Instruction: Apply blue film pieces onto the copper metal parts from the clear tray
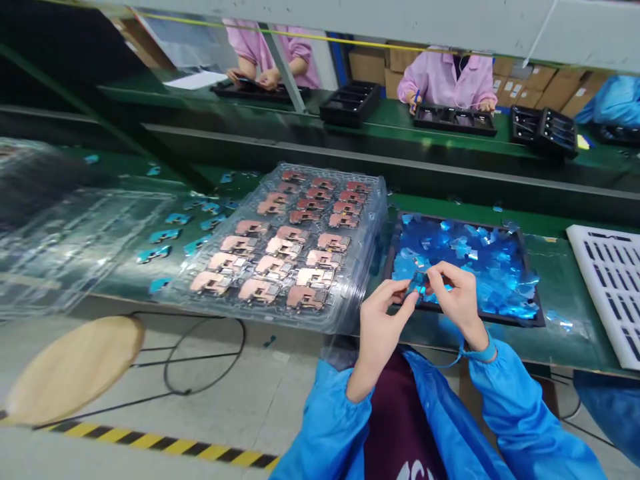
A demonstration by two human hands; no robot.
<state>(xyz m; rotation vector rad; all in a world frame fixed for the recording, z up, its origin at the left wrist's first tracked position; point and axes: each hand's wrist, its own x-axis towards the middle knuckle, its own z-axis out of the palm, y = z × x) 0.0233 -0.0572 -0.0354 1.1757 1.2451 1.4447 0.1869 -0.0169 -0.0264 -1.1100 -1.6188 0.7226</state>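
Observation:
Between the fingertips of both hands is a small part with blue film (416,285), held above the front edge of a dark tray. My left hand (383,319) pinches it from the left, thumb and fingers closed. My right hand (456,297) is closed at its other side, thumb and index finger together at its edge. Beneath and behind them the dark tray (533,319) holds a heap of shiny blue film pieces (450,250). On my left stands a stack of clear plastic trays (345,313), its top one carrying rows of copper-coloured circuit boards (270,267).
Loose blue-filmed parts (165,235) lie left of the stack, beside more clear trays (60,247). A white slotted tray (607,287) is at the right. Across the bench, people in pink (450,80) work at black trays (350,103). A round stool (75,367) stands below left.

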